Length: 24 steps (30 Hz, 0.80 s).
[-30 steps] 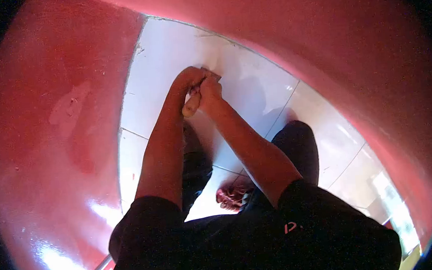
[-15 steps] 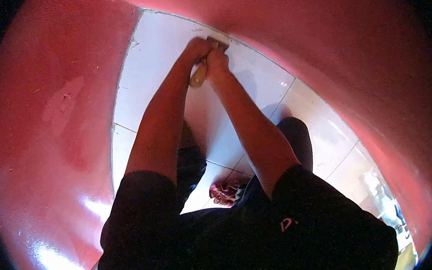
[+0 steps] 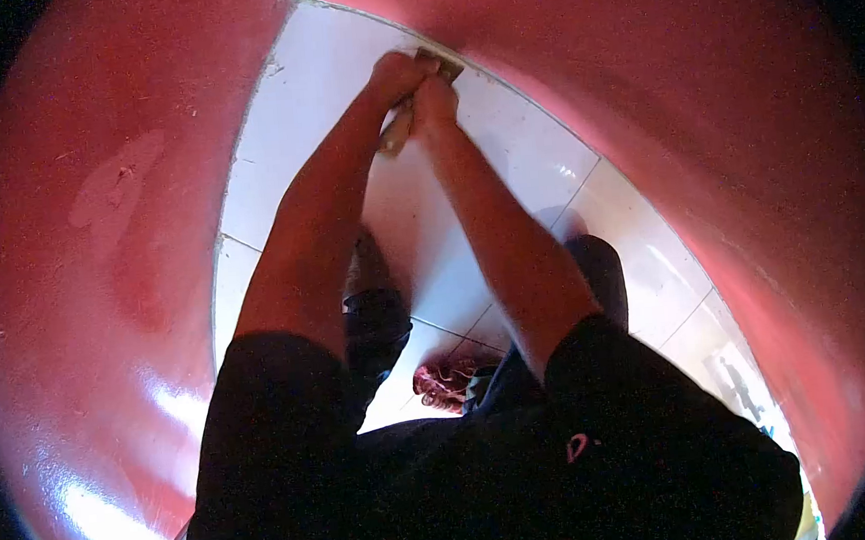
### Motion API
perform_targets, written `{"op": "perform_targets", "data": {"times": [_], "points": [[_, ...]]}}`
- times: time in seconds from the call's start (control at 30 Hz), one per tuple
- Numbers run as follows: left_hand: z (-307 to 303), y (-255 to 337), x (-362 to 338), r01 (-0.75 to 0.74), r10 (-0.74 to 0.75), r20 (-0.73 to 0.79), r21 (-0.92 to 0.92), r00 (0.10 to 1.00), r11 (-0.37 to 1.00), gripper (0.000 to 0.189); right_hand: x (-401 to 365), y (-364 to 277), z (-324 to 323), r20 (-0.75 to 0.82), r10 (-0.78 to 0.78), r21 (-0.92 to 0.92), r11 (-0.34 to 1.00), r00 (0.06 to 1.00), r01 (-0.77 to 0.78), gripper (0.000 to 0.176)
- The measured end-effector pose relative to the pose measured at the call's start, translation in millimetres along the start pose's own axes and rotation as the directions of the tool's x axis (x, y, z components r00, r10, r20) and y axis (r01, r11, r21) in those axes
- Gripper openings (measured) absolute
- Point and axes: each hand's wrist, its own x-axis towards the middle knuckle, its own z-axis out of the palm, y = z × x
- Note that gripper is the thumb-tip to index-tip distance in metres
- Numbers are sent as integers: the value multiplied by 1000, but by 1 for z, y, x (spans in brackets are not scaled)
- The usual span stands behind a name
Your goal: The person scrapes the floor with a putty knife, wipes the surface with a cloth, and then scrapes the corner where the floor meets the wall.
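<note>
A scraper with a light wooden handle and a flat dark blade is held low over the white tiled floor. Its blade reaches the seam where the floor meets the red wall. My left hand is closed around the scraper close to the blade. Just beside it, my right hand grips the same tool from the other side. The handle's end sticks out below the hands, pointing back toward me; the fingers partly cover its middle.
Red walls rise on the left and on the right, meeting at a far corner. My knees flank the arms. A reddish, ruffled item shows on the floor beneath me. Bright clutter lies along the right wall.
Both hands and the scraper appear slightly higher in view, along with the floor's corner. The grip is the same, and the blade stays by the wall seam.
</note>
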Motion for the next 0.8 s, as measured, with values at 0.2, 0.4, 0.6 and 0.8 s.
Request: {"op": "perform_targets", "data": {"times": [0.2, 0.4, 0.6, 0.8], "points": [[42, -81, 17, -249, 197, 221, 244, 955, 937, 44, -40, 29, -28, 74, -59, -114, 991, 996, 67, 30], [-11, -98, 14, 29, -73, 330, 138, 941, 990, 36, -14, 54, 9, -49, 84, -70, 994, 995, -88, 42], [-19, -34, 13, -9, 19, 179, -55, 984, 998, 42, -34, -21, 37, 91, 101, 120, 986, 991, -111, 17], [-26, -14, -8, -94, 149, 167, -295, 975, 951, 42, -14, -21, 41, 122, 4, 15, 1000, 993, -5, 29]]}}
